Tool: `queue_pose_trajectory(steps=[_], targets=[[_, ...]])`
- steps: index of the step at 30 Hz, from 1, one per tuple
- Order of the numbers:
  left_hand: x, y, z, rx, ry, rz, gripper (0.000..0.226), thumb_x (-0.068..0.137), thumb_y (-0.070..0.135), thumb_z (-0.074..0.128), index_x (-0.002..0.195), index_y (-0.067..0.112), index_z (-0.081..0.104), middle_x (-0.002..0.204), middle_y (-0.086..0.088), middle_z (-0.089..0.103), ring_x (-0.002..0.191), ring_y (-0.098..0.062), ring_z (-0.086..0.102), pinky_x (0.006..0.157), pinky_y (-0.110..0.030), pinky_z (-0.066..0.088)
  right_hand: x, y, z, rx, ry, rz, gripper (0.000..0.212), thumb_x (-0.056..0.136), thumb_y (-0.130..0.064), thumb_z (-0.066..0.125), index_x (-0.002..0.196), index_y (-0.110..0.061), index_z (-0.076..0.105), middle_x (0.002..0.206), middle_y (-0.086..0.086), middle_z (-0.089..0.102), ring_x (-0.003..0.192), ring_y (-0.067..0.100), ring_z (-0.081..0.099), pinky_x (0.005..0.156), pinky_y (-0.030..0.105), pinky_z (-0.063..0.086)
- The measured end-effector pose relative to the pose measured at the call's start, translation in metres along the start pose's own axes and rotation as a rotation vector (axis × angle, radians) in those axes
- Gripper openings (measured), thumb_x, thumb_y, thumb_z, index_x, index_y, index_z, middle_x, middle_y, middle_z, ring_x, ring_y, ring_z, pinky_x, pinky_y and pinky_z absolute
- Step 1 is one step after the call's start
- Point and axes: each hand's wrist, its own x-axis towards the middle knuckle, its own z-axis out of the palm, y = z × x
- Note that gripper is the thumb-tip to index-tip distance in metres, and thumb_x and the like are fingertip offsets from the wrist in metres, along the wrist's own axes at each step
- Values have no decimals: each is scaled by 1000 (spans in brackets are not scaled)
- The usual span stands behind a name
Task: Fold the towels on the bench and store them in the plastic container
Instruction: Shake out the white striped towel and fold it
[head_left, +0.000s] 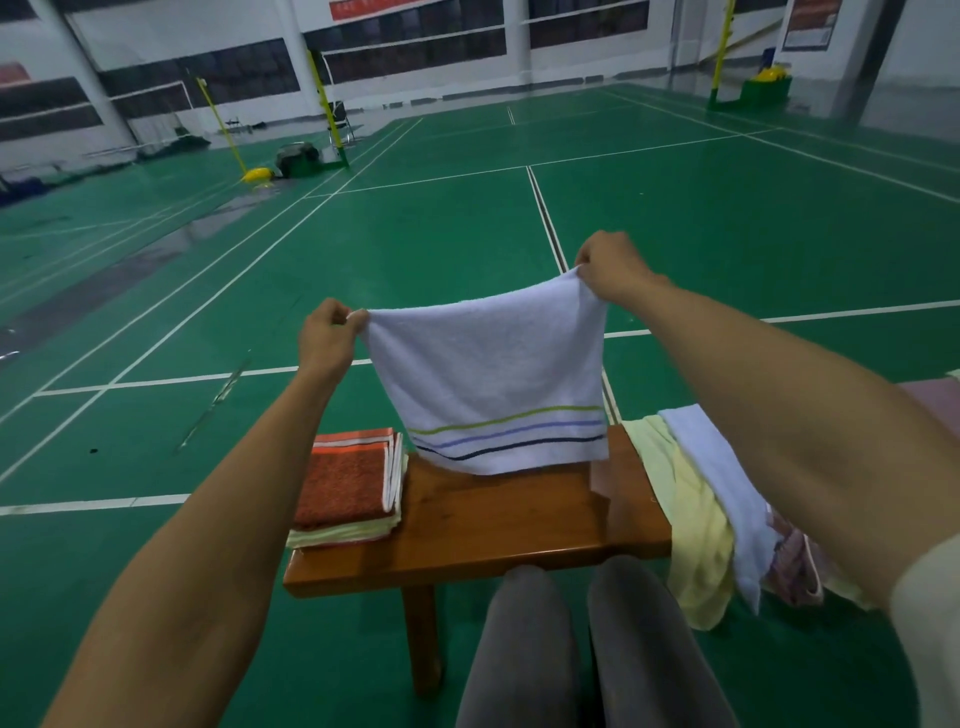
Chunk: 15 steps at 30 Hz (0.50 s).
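A white towel (488, 374) with green, blue and dark stripes near its lower edge hangs above the wooden bench (493, 525). My left hand (327, 338) pinches its upper left corner and my right hand (615, 270) pinches its upper right corner, held a little higher. The towel's lower edge hangs at the bench top near its far edge. On the bench's left end lies a folded stack, an orange towel (345, 486) on top of a pale yellow one (337, 535). No plastic container is in view.
Unfolded towels drape over the bench's right part: a pale yellow one (691, 530), a white one (727, 493) and a pinkish patterned one (795, 561). My knees (571, 649) are in front of the bench. Green court floor surrounds it, with net posts (327, 104) far behind.
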Motion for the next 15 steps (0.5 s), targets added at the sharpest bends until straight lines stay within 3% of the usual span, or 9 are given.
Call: queue_pose_trajectory(steps=[2, 5, 7, 10, 12, 15], targets=[[-4, 5, -1, -35, -9, -20, 23, 94, 31, 70, 80, 19, 56, 87, -9, 68, 76, -29, 65, 65, -43, 56, -5, 1, 2, -109, -9, -19, 25, 91, -3, 46, 88, -3, 71, 84, 13, 64, 74, 29, 56, 66, 33, 44], [-11, 12, -2, -145, 17, -33, 19, 90, 16, 76, 81, 12, 59, 89, -18, 69, 69, -27, 66, 47, -20, 51, -12, 3, 3, -195, 96, -23, 26, 100, -13, 49, 97, -11, 75, 104, 11, 69, 88, 32, 60, 73, 35, 47], [-14, 14, -3, -193, 42, -32, 21, 87, 12, 79, 78, 13, 60, 84, -18, 68, 63, -24, 63, 43, -17, 46, -14, 6, 5, -183, 124, -9, 26, 101, -10, 45, 97, -10, 71, 104, 13, 69, 83, 30, 58, 72, 35, 44], [-13, 14, -6, -233, 44, -44, 20, 87, 13, 79, 83, 10, 60, 82, -19, 69, 51, -21, 64, 41, -25, 45, -13, 8, 8, -200, 132, -35, 21, 101, -5, 43, 101, -3, 64, 107, 21, 67, 85, 34, 59, 71, 36, 42], [-12, 15, -5, -295, 18, -63, 19, 90, 12, 76, 88, 7, 58, 84, -21, 69, 53, -25, 70, 44, -31, 52, -15, 5, 8, -240, 122, -62, 21, 100, -1, 42, 108, 0, 62, 111, 24, 65, 95, 40, 62, 72, 37, 41], [-11, 17, 1, -382, -1, -107, 15, 95, 9, 69, 96, 4, 54, 87, -22, 68, 62, -30, 72, 61, -41, 64, -15, 2, 7, -308, 102, -47, 19, 102, -9, 47, 105, -2, 64, 110, 21, 67, 94, 38, 63, 72, 35, 42]])
